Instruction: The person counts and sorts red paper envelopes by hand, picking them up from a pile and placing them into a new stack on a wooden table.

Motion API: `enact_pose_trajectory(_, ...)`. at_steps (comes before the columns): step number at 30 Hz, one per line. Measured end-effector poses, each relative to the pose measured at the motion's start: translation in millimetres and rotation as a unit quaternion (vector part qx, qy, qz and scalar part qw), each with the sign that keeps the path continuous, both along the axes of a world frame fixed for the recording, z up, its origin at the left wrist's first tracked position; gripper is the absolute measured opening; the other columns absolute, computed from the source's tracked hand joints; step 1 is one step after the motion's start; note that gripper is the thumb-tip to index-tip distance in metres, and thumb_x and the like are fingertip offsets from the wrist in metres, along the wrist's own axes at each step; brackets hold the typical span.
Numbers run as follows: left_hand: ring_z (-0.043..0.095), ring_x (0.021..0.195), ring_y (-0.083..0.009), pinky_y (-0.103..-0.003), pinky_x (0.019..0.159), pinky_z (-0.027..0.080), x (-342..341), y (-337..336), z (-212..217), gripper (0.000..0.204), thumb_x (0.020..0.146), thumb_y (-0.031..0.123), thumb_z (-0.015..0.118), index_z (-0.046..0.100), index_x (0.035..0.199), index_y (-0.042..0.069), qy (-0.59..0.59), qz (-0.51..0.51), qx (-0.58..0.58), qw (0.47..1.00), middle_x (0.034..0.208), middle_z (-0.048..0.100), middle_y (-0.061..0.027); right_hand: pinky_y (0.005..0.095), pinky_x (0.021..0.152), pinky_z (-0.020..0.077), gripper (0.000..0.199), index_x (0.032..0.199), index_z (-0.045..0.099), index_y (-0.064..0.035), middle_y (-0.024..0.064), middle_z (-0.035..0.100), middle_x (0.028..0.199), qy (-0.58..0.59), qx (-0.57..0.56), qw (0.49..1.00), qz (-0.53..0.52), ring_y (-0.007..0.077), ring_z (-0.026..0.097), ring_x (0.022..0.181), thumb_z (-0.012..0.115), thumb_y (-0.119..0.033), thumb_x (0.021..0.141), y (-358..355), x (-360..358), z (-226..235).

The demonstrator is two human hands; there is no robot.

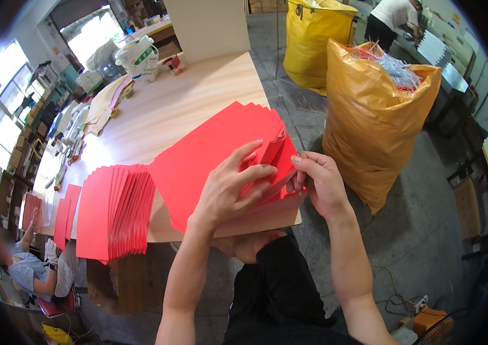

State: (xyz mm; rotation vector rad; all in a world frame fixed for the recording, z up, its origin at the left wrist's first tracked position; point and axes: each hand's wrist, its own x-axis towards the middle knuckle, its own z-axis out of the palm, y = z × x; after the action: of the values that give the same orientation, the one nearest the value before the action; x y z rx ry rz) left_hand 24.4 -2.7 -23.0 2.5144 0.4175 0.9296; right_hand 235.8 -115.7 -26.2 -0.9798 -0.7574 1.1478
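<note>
Both hands meet at the wooden surface's (198,92) near edge, left hand (229,192) pressing flat and right hand (319,184) pinching the red paper stack (209,149), which stretches toward ten o'clock.

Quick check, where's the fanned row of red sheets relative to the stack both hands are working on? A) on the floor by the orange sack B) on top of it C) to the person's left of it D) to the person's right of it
C: the fanned row of red sheets lies on the wooden table to the person's left of the red stack, which the left hand presses and the right hand pinches at its edge.
</note>
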Motion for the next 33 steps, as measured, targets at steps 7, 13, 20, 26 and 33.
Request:
enact_pose_trajectory(7,0.071,0.130,-0.0368,-0.047,0.106,0.062,2.1,-0.3,-1.6,0.049,0.073,0.028,0.101,0.082,0.119,0.022,-0.018,0.001,-0.029,0.999,0.155,0.062,-0.0127,0.0274,0.063,0.0489,0.035,0.077,0.064,-0.0078,0.0024,0.062,0.066,0.014,0.007,1.000,0.007,0.0147,0.067,0.065,0.068,-0.022,0.109,-1.1,2.5,-4.7)
enact_pose_trajectory(13,0.072,0.131,-0.0366,-0.048,0.104,0.064,0.3,0.2,-0.8,0.054,0.070,0.022,0.102,0.082,0.121,0.019,-0.012,-0.005,-0.037,0.999,0.156,0.061,-0.0154,0.0282,0.068,0.0486,0.057,0.075,0.061,-0.0076,0.0041,0.063,0.071,-0.065,0.019,0.998,-0.001,0.0146,0.066,0.071,0.056,-0.046,0.117,-7.2,2.1,-5.0)
enact_pose_trajectory(20,0.073,0.130,-0.0363,-0.046,0.104,0.064,0.0,1.5,0.2,0.053,0.070,0.023,0.102,0.083,0.120,0.019,-0.019,-0.007,-0.045,0.999,0.155,0.062,-0.0151,0.0288,0.068,0.0454,0.069,0.075,0.058,-0.0072,0.0048,0.064,0.074,-0.095,0.018,0.995,-0.039,0.0144,0.060,0.071,0.049,-0.062,0.116,-11.7,3.7,-14.5)
enact_pose_trajectory(26,0.073,0.129,-0.0362,-0.047,0.105,0.063,1.5,2.4,-0.4,0.053,0.071,0.022,0.102,0.083,0.120,0.019,-0.021,-0.006,-0.048,0.999,0.154,0.062,-0.0150,0.0408,0.078,0.0532,0.022,0.089,0.064,-0.0015,0.0180,0.065,0.087,-0.485,0.065,0.795,-0.359,0.0338,0.064,0.076,0.074,-0.019,0.098,-27.0,-13.3,-34.7)
enact_pose_trajectory(33,0.059,0.146,-0.0392,-0.051,0.111,0.059,3.4,-5.6,4.0,0.068,0.075,0.024,0.097,0.076,0.139,0.027,0.060,-0.012,0.118,0.991,0.167,0.050,-0.0174,0.0565,0.123,0.0419,0.037,0.121,0.077,-0.0061,0.0212,0.066,0.137,-0.572,0.167,0.801,-0.055,0.0436,0.059,0.133,0.070,-0.015,0.085,-27.5,-16.7,-32.7)
